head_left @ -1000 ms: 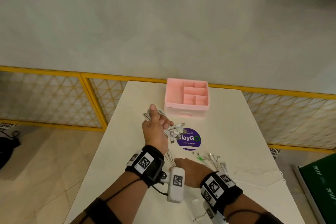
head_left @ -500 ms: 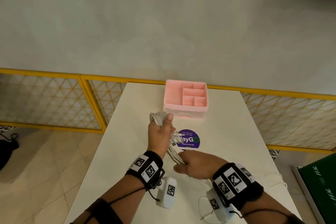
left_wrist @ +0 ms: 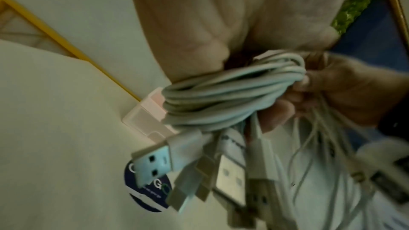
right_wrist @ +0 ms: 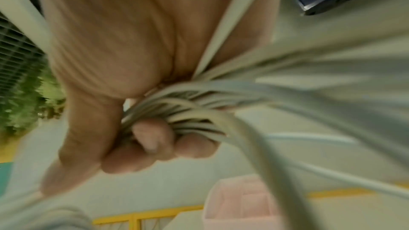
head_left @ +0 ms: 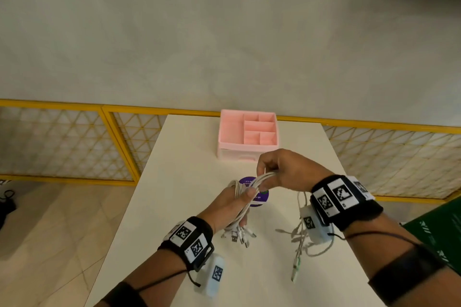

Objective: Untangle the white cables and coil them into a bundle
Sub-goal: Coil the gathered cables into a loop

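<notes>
**Winding the cable bundle between two hands above the desk**

The left hand [head_left: 230,203] grips the gathered white cables [head_left: 245,200], its fingers curled round the turns with the thumb pressed on top. The USB plugs [head_left: 238,235] hang below this hand, just above the desk [head_left: 179,182]. The right hand [head_left: 287,169] is clenched round the same strands a little farther along, holding them raised and taut toward the left hand. The left wrist view shows several turns already lying side by side as a loop, with the plug ends dangling free beneath. The remaining tails [head_left: 301,244] trail from under the right wrist onto the desk, near its right edge, one ending in a greenish connector [head_left: 295,266]. The pink organizer [head_left: 248,136] stands beyond the hands, apart from them, and a purple sticker [head_left: 259,198] lies partly hidden beneath the cables.

Judged from this arrangement, the step in hand is laying a further turn onto the loop. To do it well:

- Let the left hand act as the fixed anchor, thumb pinning each new turn.
- Keep the right hand's tension even, so that the turns match in size.
- Feed the slack tails gradually; they may snag on the wrist camera.
</notes>
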Tool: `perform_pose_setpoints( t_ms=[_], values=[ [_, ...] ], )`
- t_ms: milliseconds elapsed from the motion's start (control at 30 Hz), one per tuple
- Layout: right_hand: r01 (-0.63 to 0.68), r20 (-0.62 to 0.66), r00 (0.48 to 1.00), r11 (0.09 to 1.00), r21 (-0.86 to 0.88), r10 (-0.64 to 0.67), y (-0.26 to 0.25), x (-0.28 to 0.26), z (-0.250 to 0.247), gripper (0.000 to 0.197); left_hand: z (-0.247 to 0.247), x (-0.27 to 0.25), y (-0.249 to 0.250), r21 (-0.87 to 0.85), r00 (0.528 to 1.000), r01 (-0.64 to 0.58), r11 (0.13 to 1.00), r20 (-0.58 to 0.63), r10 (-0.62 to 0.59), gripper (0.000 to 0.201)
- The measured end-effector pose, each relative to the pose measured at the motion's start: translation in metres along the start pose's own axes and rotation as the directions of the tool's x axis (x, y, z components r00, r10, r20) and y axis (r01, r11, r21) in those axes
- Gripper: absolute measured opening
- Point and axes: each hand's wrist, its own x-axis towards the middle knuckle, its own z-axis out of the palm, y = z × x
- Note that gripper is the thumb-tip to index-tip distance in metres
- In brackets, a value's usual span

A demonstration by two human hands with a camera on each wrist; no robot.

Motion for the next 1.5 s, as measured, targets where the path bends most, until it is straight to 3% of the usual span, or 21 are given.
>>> perform_pose_setpoints(
  t_ms=[133, 267, 367, 500, 600, 667, 733, 867, 1000, 1067, 1233, 1367, 1500],
  values=[
    [0.027, -0.072, 0.997, 0.963, 0.269, -0.008, 0.03, 0.01, 0.008, 0.019, 0.001, -0.003, 0.007, -0.222, 0.993, -0.008, 0.975, 0.116, 0.035, 0.031],
    [-0.002, -0.121, 0.991, 0.895, 0.446, 0.063, 0.041, 0.013, 0.034, 0.026, 0.002, -0.004, 0.012, -0.484, 0.985, 0.05, 0.874, 0.168, 0.037, 0.025],
    [-0.054, -0.043, 0.994, 0.792, 0.608, 0.101, 0.047, 0.007, 0.054, 0.04, 0.005, -0.004, 0.015, -0.638, 0.974, 0.103, 0.763, 0.22, 0.052, 0.027],
    [-0.111, 0.042, 0.992, 0.645, 0.756, 0.122, 0.043, 0.0, 0.073, 0.079, 0.008, -0.004, 0.017, -0.736, 0.952, 0.143, 0.662, 0.285, 0.111, 0.029],
    [-0.092, 0.09, 0.995, 0.59, 0.802, 0.032, 0.041, -0.003, 0.077, 0.089, 0.004, -0.005, 0.016, -0.787, 0.957, 0.142, 0.6, 0.264, 0.12, 0.026],
    [-0.078, 0.13, 0.991, 0.61, 0.788, -0.041, 0.043, -0.001, 0.076, 0.069, 0.001, -0.004, 0.017, -0.805, 0.971, 0.131, 0.578, 0.221, 0.088, 0.025],
    [-0.102, 0.143, 0.99, 0.646, 0.756, -0.011, 0.04, 0.0, 0.068, 0.043, -0.002, -0.003, 0.018, -0.765, 0.986, 0.105, 0.636, 0.163, 0.033, 0.024],
    [-0.143, 0.125, 0.989, 0.783, 0.605, 0.084, 0.034, 0.002, 0.049, 0.034, -0.009, -0.003, 0.021, -0.66, 0.998, 0.061, 0.748, 0.054, -0.033, 0.021],
    [-0.199, 0.194, 0.973, 0.877, 0.437, 0.124, 0.031, 0.003, 0.043, 0.024, -0.015, -0.005, 0.021, -0.567, 0.994, 0.105, 0.817, 0.094, -0.062, 0.022],
    [-0.221, 0.232, 0.964, 0.879, 0.423, 0.131, 0.028, 0.002, 0.043, 0.025, -0.013, -0.008, 0.024, -0.592, 0.99, 0.128, 0.796, 0.122, -0.068, 0.024],
    [-0.182, 0.216, 0.974, 0.807, 0.561, 0.069, 0.025, -0.002, 0.046, 0.01, -0.004, -0.012, 0.032, -0.699, 0.994, 0.109, 0.707, 0.058, -0.097, 0.031],
    [-0.152, 0.164, 0.984, 0.812, 0.564, 0.071, 0.025, -0.001, 0.049, 0.021, -0.002, -0.01, 0.028, -0.762, 0.987, 0.133, 0.634, 0.048, -0.15, 0.037],
    [-0.09, 0.026, 0.995, 0.749, 0.657, 0.097, 0.041, -0.003, 0.049, 0.038, -0.005, -0.008, 0.025, -0.779, 0.98, 0.069, 0.623, -0.064, -0.189, 0.041]
  ],
)
